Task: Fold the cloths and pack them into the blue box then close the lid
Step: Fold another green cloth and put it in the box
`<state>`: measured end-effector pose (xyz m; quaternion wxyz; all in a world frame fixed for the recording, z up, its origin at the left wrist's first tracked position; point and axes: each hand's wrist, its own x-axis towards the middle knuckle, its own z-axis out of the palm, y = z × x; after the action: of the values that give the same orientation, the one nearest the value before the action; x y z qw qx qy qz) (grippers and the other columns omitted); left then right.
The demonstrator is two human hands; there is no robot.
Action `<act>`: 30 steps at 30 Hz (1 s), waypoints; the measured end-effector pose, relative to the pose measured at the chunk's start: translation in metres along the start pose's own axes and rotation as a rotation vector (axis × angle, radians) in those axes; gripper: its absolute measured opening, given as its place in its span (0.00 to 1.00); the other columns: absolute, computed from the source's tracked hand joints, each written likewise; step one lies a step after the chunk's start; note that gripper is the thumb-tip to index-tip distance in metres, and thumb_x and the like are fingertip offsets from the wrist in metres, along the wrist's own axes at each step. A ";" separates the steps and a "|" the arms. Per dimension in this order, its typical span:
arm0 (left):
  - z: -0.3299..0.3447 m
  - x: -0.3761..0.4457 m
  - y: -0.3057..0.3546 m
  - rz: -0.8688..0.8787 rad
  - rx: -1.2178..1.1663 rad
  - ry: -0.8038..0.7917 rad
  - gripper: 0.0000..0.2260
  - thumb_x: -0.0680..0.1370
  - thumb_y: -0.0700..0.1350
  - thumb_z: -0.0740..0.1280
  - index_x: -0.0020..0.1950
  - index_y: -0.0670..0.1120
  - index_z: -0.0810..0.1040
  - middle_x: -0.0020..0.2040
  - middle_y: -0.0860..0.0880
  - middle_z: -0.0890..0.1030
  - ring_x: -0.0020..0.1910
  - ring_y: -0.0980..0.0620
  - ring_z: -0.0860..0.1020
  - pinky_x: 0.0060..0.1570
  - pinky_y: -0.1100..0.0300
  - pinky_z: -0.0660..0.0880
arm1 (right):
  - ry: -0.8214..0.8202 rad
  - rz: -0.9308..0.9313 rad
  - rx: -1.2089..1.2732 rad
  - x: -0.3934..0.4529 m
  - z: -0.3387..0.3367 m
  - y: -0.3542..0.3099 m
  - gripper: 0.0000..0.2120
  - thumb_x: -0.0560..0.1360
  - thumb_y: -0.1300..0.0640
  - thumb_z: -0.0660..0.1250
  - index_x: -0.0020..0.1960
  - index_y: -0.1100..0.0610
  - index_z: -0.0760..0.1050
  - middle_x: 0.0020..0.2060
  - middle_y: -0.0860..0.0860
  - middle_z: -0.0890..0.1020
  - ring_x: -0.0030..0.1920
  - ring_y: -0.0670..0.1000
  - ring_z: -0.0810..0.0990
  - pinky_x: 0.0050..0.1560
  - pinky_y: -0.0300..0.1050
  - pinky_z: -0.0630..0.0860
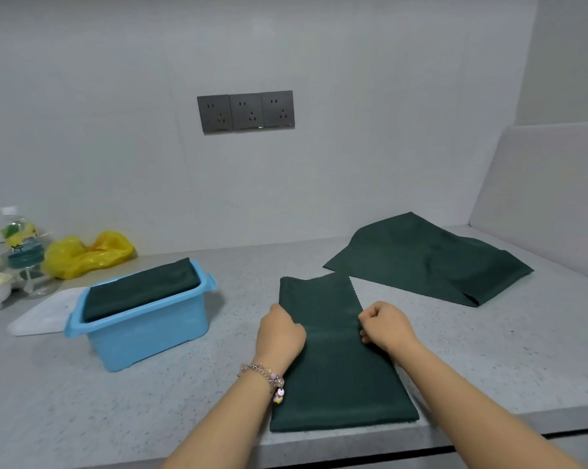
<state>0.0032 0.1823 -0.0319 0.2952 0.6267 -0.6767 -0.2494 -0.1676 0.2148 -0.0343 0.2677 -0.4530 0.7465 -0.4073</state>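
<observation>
Left hand: your left hand (280,333) rested on the left edge of the folded strip, fingers curled down onto the fabric and pinching that edge (a beaded bracelet (269,377) hung at the wrist).
Right hand: your right hand (385,328) sat at the strip's right edge, fingers curled inward and gripping the cloth there.
Folded strip: the dark green cloth (336,363) lay as a long narrow band on the grey countertop (184,401), its near end close to the counter's front edge.
Second cloth: another green cloth (428,258) lay loosely spread behind and to the right, apart from the strip.
Blue box: the blue box (143,330) stood left of your hands, lid off, with a folded green cloth (140,289) filling its top.
Lid: the white lid (42,316) lay flat just beyond the box's left side.
Background: a yellow plastic bag (89,253), a bottle (23,252) and three wall sockets (246,111).
</observation>
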 end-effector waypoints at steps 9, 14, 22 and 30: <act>0.006 0.034 -0.009 -0.163 -0.067 0.056 0.10 0.79 0.43 0.61 0.40 0.40 0.71 0.31 0.45 0.80 0.19 0.55 0.74 0.22 0.66 0.70 | 0.050 0.072 -0.110 0.025 0.008 0.002 0.17 0.76 0.58 0.63 0.31 0.55 0.61 0.28 0.53 0.78 0.21 0.48 0.77 0.30 0.38 0.70; 0.008 0.047 -0.010 -0.269 -0.198 0.092 0.13 0.77 0.46 0.66 0.35 0.42 0.74 0.23 0.48 0.77 0.17 0.56 0.72 0.25 0.66 0.71 | 0.038 0.160 -0.102 0.033 0.011 -0.007 0.09 0.76 0.60 0.63 0.36 0.58 0.70 0.29 0.53 0.80 0.22 0.49 0.76 0.30 0.37 0.71; 0.012 0.049 -0.021 -0.335 -0.556 0.159 0.05 0.74 0.43 0.70 0.42 0.46 0.74 0.25 0.50 0.79 0.21 0.55 0.76 0.34 0.60 0.79 | 0.052 0.276 0.426 0.041 0.009 0.004 0.04 0.74 0.67 0.66 0.42 0.60 0.73 0.33 0.54 0.81 0.28 0.52 0.79 0.42 0.47 0.82; -0.003 0.051 -0.020 -0.416 -0.884 0.023 0.06 0.72 0.40 0.72 0.42 0.39 0.76 0.40 0.44 0.80 0.29 0.51 0.80 0.24 0.64 0.76 | -0.092 0.328 0.597 0.036 -0.006 0.001 0.01 0.75 0.64 0.66 0.45 0.61 0.74 0.40 0.54 0.81 0.33 0.50 0.82 0.23 0.35 0.76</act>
<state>0.0167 0.1299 -0.0396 0.4843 0.5660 -0.3630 -0.5597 -0.1886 0.1848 -0.0328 0.4838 -0.2464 0.6445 -0.5383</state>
